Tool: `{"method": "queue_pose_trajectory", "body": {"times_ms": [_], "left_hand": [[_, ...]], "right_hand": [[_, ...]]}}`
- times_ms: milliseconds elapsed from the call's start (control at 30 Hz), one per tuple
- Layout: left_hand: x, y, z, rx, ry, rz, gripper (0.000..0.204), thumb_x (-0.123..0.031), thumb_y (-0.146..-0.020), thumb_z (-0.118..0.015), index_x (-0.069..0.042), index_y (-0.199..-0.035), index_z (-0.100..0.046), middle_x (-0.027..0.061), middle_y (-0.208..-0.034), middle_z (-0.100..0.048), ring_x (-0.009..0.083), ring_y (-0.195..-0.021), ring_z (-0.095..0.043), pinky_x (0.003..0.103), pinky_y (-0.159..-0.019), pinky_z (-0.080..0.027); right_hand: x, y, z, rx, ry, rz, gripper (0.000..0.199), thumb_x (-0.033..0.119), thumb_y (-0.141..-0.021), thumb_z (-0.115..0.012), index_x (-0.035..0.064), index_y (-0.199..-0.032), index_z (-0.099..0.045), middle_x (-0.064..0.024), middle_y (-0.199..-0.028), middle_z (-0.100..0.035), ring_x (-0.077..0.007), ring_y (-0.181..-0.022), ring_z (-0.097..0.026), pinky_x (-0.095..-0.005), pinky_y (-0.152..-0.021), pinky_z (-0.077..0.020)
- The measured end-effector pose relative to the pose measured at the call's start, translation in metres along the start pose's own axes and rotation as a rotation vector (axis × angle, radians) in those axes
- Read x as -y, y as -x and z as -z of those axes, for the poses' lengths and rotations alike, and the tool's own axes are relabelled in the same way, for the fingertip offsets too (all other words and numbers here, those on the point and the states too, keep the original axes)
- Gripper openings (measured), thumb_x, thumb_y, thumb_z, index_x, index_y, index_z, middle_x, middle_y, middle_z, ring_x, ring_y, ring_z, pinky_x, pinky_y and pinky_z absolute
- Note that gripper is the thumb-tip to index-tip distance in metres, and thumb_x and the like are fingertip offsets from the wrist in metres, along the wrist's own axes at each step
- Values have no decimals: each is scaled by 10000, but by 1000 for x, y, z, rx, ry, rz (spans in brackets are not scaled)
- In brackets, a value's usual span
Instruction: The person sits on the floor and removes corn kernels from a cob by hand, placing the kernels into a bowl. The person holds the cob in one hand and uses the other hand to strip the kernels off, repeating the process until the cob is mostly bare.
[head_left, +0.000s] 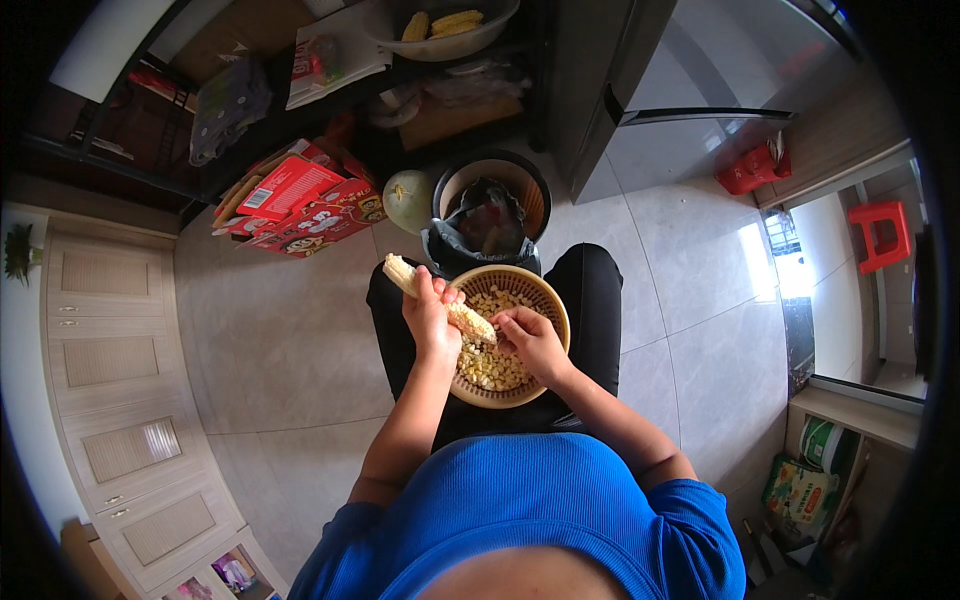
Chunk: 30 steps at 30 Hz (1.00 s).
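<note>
A partly stripped corn cob (468, 322) slants across my lap, with my left hand (430, 315) wrapped round its middle. Its bare, pale upper end sticks out past my fingers to the far left. At the lower end, my right hand (530, 343) has its thumb and fingertips pressed together against the cob; whether a kernel is between them is too small to tell. Under both hands a round tan plastic basket (556, 302) rests on my thighs. Loose yellow-white corn kernels (490, 370) cover its bottom.
Beyond my knees stands a bin lined with a dark bag (490, 215), beside a pale green melon (407, 200) and a red carton (310, 205). A bowl with corn cobs (440, 40) sits on the shelf. The grey fridge (700, 70) is at far right, a red stool (880, 235) further right.
</note>
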<state>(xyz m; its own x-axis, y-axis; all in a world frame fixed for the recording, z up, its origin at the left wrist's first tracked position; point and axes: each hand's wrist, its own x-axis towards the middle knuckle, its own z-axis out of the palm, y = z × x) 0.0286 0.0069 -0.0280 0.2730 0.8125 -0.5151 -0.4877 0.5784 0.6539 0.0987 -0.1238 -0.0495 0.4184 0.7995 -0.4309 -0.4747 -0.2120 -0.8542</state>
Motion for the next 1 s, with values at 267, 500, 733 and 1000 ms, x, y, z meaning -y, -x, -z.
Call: {"method": "queue_pose_trajectory", "body": {"times_ms": [267, 500, 733, 1000], "left_hand": [[-5, 12, -5, 147, -191, -81, 178, -210, -924, -504, -91, -861, -388, -11, -653, -403, 83, -522, -383, 243, -511, -378], [1, 20, -7, 278, -376, -83, 178, -205, -917, -517, -92, -857, -393, -12, -665, -415, 76, -521, -388, 236, -499, -382], [-4, 19, -9, 242, -346, 31, 186, -210, -914, -519, -94, -834, -398, -21, -651, -409, 71, -507, -383, 240, -493, -374], [-8, 19, -10, 262, -276, 97, 208, -214, -915, -518, -93, -798, -395, -18, -633, -406, 75, -496, -378, 240, -476, -352]], "right_hand": [[14, 2, 0, -13, 599, 612, 128, 61, -805, -601, -6, -912, -625, -133, -866, -625, -239, -758, -619, -307, -680, -490], [44, 9, -5, 97, 642, 405, 151, 89, -774, -652, 5, -898, -629, -118, -817, -623, -221, -708, -621, -297, -627, -487], [47, 9, -5, 112, 638, 491, 136, 62, -770, -629, -15, -882, -619, -140, -794, -628, -232, -707, -630, -307, -658, -493], [35, 7, 2, 156, 508, 297, 155, 74, -838, -593, -3, -972, -608, -52, -831, -620, -97, -744, -589, -243, -676, -481]]}}
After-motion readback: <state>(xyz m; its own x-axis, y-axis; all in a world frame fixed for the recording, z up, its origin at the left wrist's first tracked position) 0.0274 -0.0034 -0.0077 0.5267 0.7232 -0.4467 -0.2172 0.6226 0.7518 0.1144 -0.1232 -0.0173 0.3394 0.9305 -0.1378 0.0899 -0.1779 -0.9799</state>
